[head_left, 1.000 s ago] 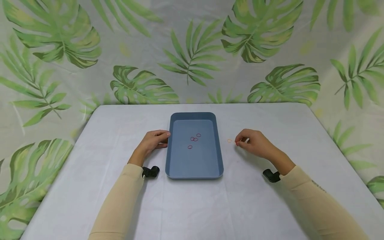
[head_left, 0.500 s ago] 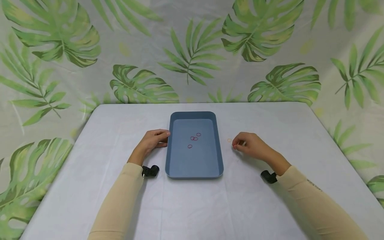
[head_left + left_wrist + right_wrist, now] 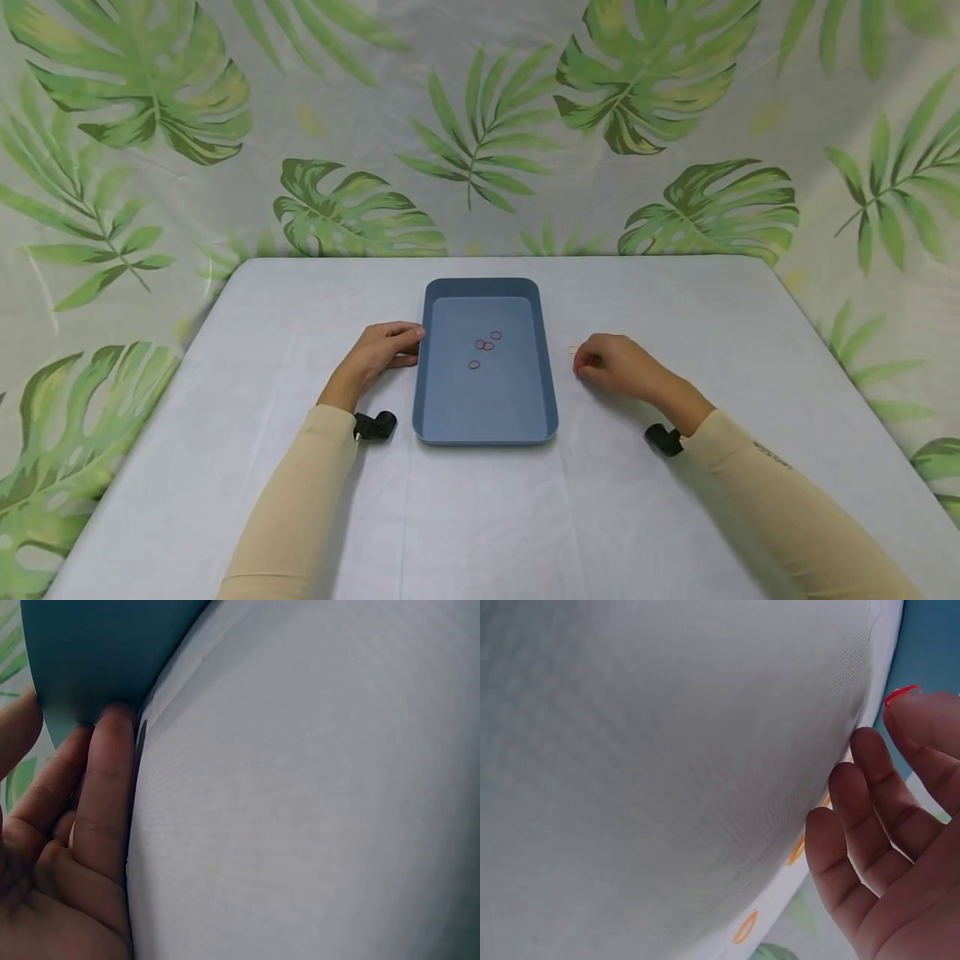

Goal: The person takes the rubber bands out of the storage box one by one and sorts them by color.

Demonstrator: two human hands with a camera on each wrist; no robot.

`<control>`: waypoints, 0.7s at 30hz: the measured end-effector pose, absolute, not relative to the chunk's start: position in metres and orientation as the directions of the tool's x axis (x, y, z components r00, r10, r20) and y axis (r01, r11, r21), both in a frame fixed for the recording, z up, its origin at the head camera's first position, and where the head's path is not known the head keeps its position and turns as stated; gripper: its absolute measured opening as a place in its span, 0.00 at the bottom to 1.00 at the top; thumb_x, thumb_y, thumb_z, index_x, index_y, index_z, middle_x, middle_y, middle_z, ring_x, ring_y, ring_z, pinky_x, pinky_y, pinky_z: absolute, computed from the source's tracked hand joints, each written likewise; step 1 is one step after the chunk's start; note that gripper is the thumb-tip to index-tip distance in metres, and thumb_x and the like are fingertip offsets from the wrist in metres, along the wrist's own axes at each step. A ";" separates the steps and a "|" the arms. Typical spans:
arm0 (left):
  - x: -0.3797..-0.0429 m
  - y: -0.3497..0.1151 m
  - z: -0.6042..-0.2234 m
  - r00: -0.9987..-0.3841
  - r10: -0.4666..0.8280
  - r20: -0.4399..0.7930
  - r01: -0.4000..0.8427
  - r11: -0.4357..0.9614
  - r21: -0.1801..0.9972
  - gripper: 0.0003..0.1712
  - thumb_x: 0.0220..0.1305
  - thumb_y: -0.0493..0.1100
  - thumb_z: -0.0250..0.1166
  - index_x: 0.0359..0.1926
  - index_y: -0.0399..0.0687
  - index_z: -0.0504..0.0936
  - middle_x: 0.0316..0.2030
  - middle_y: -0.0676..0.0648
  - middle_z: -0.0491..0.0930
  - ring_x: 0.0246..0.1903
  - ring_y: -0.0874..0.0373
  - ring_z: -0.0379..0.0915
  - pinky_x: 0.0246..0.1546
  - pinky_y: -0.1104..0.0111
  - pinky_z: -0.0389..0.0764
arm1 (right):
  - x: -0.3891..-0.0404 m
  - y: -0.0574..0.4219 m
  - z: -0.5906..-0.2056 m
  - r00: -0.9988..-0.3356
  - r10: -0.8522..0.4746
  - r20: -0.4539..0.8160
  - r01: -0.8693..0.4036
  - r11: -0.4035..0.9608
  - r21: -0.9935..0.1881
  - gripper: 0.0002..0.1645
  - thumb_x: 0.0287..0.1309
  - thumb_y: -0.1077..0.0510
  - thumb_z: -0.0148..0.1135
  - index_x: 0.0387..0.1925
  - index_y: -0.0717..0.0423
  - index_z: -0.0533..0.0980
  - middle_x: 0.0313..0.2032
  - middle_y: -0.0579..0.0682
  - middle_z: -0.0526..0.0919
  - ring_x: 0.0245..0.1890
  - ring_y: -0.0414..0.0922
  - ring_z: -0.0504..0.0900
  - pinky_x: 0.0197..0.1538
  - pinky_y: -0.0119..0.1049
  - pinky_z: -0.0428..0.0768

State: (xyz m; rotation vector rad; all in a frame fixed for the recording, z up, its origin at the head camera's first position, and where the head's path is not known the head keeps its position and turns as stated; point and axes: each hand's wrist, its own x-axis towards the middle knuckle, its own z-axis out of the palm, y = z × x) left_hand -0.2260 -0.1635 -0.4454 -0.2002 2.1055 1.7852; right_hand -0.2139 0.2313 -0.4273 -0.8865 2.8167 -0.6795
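Observation:
A blue tray (image 3: 483, 417) lies on the table, with several small red rubber bands (image 3: 474, 364) on its floor. My left hand (image 3: 375, 354) touches the tray's left side; in the left wrist view its extended fingers (image 3: 109, 780) rest against the outer wall and the thumb is by the edge. Right of the tray, my right hand (image 3: 618, 367) is low over the cloth, pinching a red rubber band (image 3: 902, 694) at its fingertips. Its other fingers (image 3: 826, 844) are bent near the table. An orange rubber band (image 3: 572, 350) lies by that hand, partly hidden.
White cloth (image 3: 480, 517) covers the table, and a leaf-patterned curtain (image 3: 480, 225) stands behind it. More orange bands (image 3: 745, 927) show on the cloth in the right wrist view. Each wrist carries a small black camera (image 3: 663, 439).
My right hand has moved a little left and nearer to me, still holding the red rubber band, and now partly covers the orange one. The left hand stays at the tray.

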 end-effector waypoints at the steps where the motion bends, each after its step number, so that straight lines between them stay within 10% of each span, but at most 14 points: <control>1: -0.226 -0.164 -0.446 -0.920 0.128 -0.370 -0.344 0.184 0.921 0.28 0.70 0.49 0.63 0.66 0.42 0.75 0.59 0.40 0.78 0.43 0.65 0.79 0.50 0.71 0.85 | -0.214 0.231 -0.428 -0.821 -0.571 0.028 -0.522 0.729 -0.442 0.04 0.60 0.63 0.66 0.30 0.55 0.83 0.31 0.46 0.83 0.33 0.39 0.79 0.41 0.38 0.80; 21: -0.224 -0.161 -0.442 -0.923 0.117 -0.366 -0.344 0.172 0.923 0.27 0.70 0.49 0.64 0.64 0.41 0.76 0.56 0.42 0.80 0.41 0.66 0.80 0.47 0.73 0.86 | -0.213 0.230 -0.427 -0.826 -0.562 0.032 -0.529 0.755 -0.387 0.05 0.58 0.64 0.66 0.30 0.52 0.84 0.31 0.46 0.82 0.33 0.40 0.79 0.40 0.38 0.80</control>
